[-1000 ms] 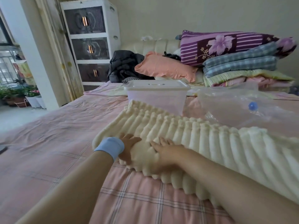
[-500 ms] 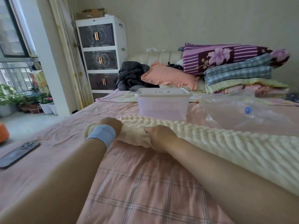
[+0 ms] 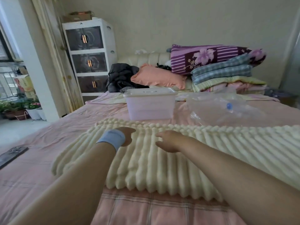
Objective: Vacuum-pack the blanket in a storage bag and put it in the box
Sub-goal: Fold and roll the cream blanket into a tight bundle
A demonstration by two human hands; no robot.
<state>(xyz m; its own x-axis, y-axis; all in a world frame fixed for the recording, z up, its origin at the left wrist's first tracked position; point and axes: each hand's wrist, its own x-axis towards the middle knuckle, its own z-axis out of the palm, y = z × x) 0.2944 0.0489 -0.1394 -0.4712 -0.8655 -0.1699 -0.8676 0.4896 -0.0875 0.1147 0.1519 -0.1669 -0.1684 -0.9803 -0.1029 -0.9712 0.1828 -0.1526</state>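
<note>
A cream ribbed blanket (image 3: 146, 163) lies flat across the pink bed, stretching off to the right. My left hand (image 3: 127, 135), with a blue wristband, rests on its far part with the fingers laid forward. My right hand (image 3: 168, 141) hovers just beside it over the blanket, fingers spread and holding nothing. Behind the blanket stands a clear plastic box (image 3: 151, 106) with its lid on. To the right of the box lies the crumpled clear storage bag (image 3: 215, 111) with a blue valve (image 3: 229, 105).
A dark phone (image 3: 11, 155) lies on the pink bedsheet (image 3: 40, 159) at the left. Pillows and folded quilts (image 3: 222, 69) are piled at the headboard, beside dark clothes (image 3: 120, 77). A white drawer cabinet (image 3: 89, 57) stands at the bed's left.
Half a second ago both hands gripped the bunched edge of the blanket. Now that edge is laid out flat toward me and both hands have let go.
</note>
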